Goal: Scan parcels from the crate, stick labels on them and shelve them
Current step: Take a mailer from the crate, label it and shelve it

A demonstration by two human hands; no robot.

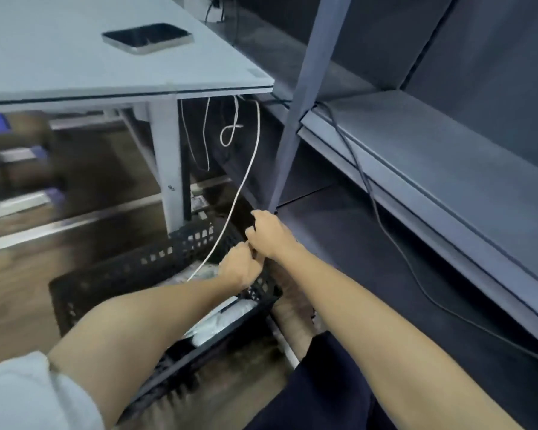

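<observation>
A black perforated crate [121, 274] stands on the floor under the table's corner. Pale plastic-wrapped parcels [221, 321] lie inside it, partly hidden by my left forearm. My left hand [241, 266] and my right hand [267, 234] are close together at the crate's far right rim, fingers curled over the edge. What lies under the fingers is hidden. A white cable [246, 178] hangs from under the table down into the crate, right beside my left hand. The grey metal shelf [416, 144] to the right carries no parcel in view.
A white table [59, 66] at upper left holds a dark phone [146, 37]. The shelf's upright post [295, 125] meets the floor just beyond my right hand. A black cable [370, 187] trails across the shelf and down. More white cords dangle under the table.
</observation>
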